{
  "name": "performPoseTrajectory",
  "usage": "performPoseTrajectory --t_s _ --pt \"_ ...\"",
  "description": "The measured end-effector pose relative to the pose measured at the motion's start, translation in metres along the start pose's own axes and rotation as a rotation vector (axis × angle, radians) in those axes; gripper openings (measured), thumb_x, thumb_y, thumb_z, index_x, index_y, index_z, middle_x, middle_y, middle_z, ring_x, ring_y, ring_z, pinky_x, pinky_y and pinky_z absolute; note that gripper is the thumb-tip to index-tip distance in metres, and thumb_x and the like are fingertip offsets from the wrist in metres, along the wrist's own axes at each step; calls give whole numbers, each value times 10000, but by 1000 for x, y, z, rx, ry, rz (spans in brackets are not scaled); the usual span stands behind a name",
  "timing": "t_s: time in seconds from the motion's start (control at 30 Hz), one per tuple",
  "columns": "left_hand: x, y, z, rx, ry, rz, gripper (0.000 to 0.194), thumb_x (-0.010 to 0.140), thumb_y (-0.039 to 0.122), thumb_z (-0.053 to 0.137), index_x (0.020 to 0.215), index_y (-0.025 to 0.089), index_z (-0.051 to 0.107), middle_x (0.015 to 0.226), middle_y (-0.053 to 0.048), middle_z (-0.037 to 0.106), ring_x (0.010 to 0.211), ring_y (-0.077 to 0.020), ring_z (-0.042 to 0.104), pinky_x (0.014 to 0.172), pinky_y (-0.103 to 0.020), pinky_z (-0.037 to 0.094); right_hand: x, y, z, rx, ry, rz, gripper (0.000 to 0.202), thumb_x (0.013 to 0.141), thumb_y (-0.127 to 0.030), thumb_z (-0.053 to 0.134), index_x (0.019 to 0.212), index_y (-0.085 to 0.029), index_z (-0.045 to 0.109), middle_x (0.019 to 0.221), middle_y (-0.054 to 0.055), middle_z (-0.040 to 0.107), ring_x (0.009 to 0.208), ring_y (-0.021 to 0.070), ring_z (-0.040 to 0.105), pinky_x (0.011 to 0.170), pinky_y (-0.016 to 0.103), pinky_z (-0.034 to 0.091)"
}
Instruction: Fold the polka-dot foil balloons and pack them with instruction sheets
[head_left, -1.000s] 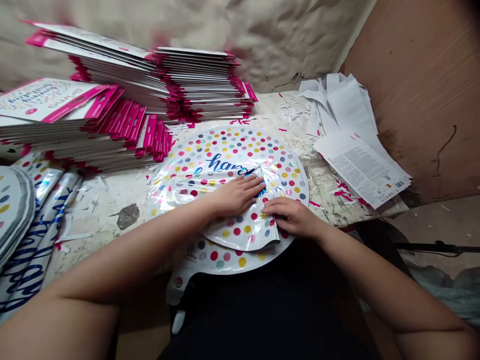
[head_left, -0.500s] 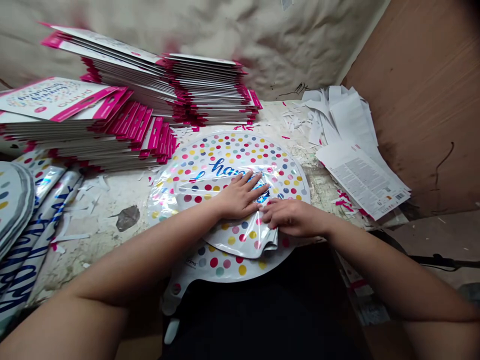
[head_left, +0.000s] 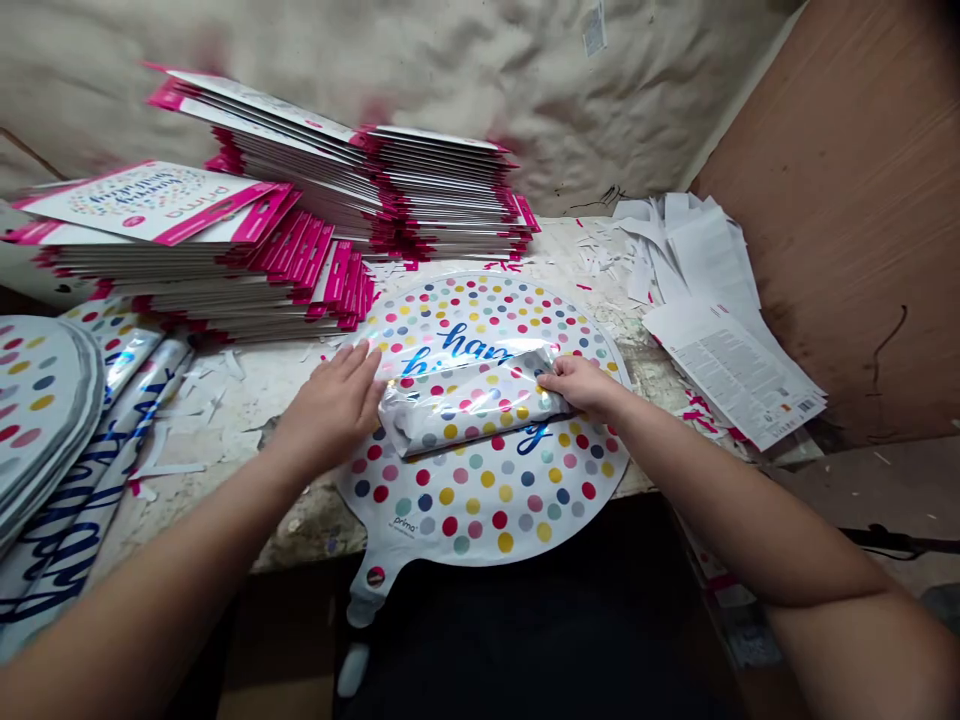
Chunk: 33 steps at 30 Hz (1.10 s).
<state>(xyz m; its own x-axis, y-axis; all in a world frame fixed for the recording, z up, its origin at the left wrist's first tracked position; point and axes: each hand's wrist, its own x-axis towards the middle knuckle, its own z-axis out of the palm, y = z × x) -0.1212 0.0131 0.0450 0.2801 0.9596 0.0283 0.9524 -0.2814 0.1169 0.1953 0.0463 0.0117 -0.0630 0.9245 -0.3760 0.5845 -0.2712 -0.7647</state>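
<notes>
A flat, dotted foil balloon (head_left: 480, 505) with blue lettering and a tail at its lower left lies at the table's front edge, partly overhanging it. On top of it is a second dotted foil balloon (head_left: 472, 405), folded into a narrow band. My right hand (head_left: 581, 387) pinches the right end of this folded balloon between thumb and fingers. At the other end, my left hand (head_left: 330, 405) rests with its fingers stretched out, its thumb side close to the fold; whether it touches the fold I cannot tell. Part of the lettering underneath is covered by the band.
Stacks of pink-and-white card packets (head_left: 172, 270) stand at the back left. More folded foil balloons (head_left: 90, 440) lie at the far left. White paper sheets (head_left: 739, 370) are heaped at the right, by a brown board (head_left: 847, 210). Paper scraps (head_left: 592, 250) litter the table.
The upper balloon has gone from a wider folded shape to a narrow band. My left hand has moved off it to the left; my right hand has shifted slightly right and up. The view has shifted.
</notes>
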Motion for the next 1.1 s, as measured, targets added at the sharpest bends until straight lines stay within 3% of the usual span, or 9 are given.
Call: performPoseTrajectory --t_s 0.13,0.23,0.33,0.43,0.67,0.8,0.93,1.0,1.1 --pt "-21 75 10 -92 31 410 553 917 394 306 1391 111 319 1457 -126 291 1363 -254 209 1103 -450 221 4 -2 -2 -76 48 -4 191 768 -311 582 656 -198 476 522 -14 514 441 127 509 404 251 439" --pt "-24 105 37 -58 -72 399 677 882 494 359 1391 52 297 1459 -198 229 1359 -320 177 1084 -496 223 -11 -7 1 -157 168 -59 125 784 -283 563 850 -177 557 753 77 628 707 228 621 606 369 525" --pt "-23 101 55 -46 -142 381 723 870 535 355 1403 55 267 1470 -203 185 1363 -327 138 1089 -502 197 -36 -11 13 -414 280 -454 321 828 -224 501 1144 -167 506 1180 152 562 1128 292 505 921 467 434" --pt "-23 91 57 -54 -152 398 730 868 545 353 1402 55 269 1470 -202 184 1368 -319 117 1097 -494 170 -53 -7 25 -828 175 -921 389 831 -130 462 1218 -109 483 1320 185 470 1240 319 406 990 502 376" --pt "-12 98 40 -73 -162 345 667 868 474 391 1381 56 309 1441 -206 274 1341 -310 246 1071 -481 251 -67 -6 19 -997 305 -1025 270 847 -44 399 987 -65 629 969 211 661 988 312 604 893 515 456" --pt "-3 100 31 -68 -147 280 515 849 251 456 1325 63 403 1343 -210 445 1257 -279 415 1040 -419 333 -97 -2 23 -746 333 -1298 378 854 -121 471 1224 -182 513 1223 106 576 1228 267 447 1039 490 361" --pt "-7 94 31 -145 -235 377 533 880 332 456 1392 272 318 1442 -121 329 1317 -304 305 1020 -458 347 -95 28 16 -452 445 -866 801 816 -245 551 1451 -161 69 1482 163 202 1362 313 177 1054 541 315" --pt "-9 92 36 -159 -288 501 494 899 290 439 1374 360 325 1466 -78 289 1345 -315 226 1033 -490 312 -87 38 12 -447 408 -842 845 815 -237 543 1450 -122 -3 1483 193 173 1366 322 134 1055 549 303" --pt "-13 89 43 -146 -284 685 470 898 236 446 1355 320 376 1463 -86 291 1359 -311 174 1053 -505 277 -82 39 11 -632 181 -1165 613 857 -127 460 1419 -209 230 1394 114 410 1329 273 279 1069 528 293"
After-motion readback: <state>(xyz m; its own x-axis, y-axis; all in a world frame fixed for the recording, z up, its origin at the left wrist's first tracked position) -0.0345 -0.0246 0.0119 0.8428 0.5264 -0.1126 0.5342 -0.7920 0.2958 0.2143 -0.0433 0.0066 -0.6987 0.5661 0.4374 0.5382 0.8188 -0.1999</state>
